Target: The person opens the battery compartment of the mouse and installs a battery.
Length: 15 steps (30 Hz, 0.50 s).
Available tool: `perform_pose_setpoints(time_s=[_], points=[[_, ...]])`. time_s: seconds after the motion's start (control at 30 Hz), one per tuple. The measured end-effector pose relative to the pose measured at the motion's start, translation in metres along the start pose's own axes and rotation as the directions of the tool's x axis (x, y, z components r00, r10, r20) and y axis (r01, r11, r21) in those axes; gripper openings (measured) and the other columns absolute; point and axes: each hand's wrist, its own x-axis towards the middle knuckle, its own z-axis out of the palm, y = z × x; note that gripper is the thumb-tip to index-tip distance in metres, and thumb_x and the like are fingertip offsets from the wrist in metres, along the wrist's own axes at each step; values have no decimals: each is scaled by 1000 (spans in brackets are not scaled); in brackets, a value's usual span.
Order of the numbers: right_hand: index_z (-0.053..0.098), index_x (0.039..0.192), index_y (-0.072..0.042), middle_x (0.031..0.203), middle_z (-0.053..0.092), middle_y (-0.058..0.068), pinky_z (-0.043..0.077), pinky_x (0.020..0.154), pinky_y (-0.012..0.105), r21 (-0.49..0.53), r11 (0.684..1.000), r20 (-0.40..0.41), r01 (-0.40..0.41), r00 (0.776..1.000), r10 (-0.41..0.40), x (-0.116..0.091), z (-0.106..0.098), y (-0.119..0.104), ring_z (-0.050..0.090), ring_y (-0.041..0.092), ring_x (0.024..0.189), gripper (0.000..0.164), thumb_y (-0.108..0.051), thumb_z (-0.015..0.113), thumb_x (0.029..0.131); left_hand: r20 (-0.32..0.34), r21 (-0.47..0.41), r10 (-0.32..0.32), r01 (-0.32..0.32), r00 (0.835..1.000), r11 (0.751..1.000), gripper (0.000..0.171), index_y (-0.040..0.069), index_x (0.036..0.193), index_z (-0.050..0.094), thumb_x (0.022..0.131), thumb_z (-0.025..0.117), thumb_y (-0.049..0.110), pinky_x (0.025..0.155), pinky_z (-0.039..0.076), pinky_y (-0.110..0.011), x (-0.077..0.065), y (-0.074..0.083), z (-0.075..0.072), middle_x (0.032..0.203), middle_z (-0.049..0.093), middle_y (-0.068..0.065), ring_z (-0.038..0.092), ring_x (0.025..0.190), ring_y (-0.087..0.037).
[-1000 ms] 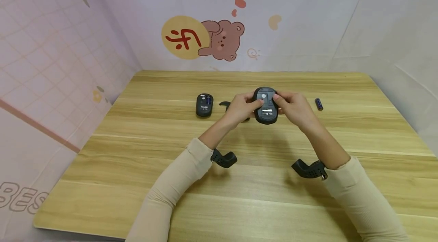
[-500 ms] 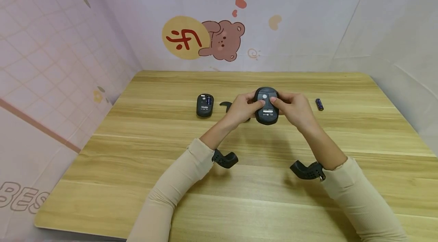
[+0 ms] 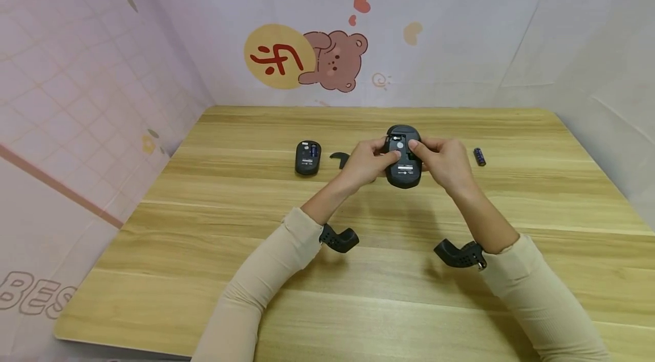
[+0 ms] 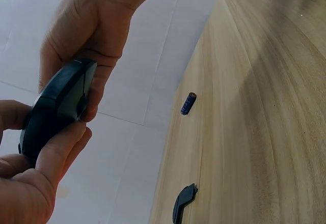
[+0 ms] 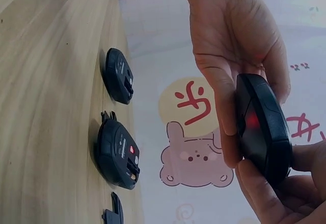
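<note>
Both hands hold a black computer mouse above the table, its underside turned toward the head camera. My left hand grips its left edge, the thumb on the underside. From the other side my right hand grips it, that thumb pressing on the battery cover area. A dark recess shows at the mouse's upper left, and a dark gap lies beside the right thumb. In both wrist views, fingers wrap its edges. A second mouse lies bottom-up on the table with a blue battery inside.
A black cover piece lies left of the hands; a loose blue battery lies to the right. The right wrist view shows another overturned mouse and a further cover piece on the wooden table. A printed cloth wall stands behind.
The held mouse has moved slightly right. Its battery cover has shifted, exposing a dark recess that did not show before. The right thumb has moved inward on the underside.
</note>
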Motion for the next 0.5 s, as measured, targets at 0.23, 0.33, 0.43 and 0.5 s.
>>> perform_pose_setpoints(time_s=[0.23,0.33,0.43,0.5], points=[[58,124,6,109,63,26,56,66,20,5,1000,-12,3,1000,-3,0,0,0,62,-2,63,46,-31,57,95,6,-5,-15,15,1000,1000,43,2,137,48,96,55,10,70,58,-25,0,0,1,111,61,-15,66,90,-21],[59,123,6,109,63,26,56,66,21,3,1000,-16,5,1000,-5,0,0,-1,62,-2,64,46,-30,57,95,10,-10,-16,16,1000,1000,43,2,137,48,96,55,10,71,58,-25,0,0,1,111,61,-16,66,91,-22],[59,123,6,108,63,26,56,64,19,4,1000,-21,-3,1000,4,0,0,-2,62,-1,63,46,-31,57,95,18,-12,-19,19,1000,1000,44,3,139,46,96,54,10,72,57,-25,-1,1,1,114,61,-17,65,94,-23],[59,123,6,109,63,26,55,63,18,7,1000,-26,-13,1000,13,-1,-1,-3,62,-1,62,47,-32,58,95,22,-18,-25,26,999,1000,45,4,140,45,96,54,11,72,57,-26,-1,1,2,116,60,-18,65,95,-24]])
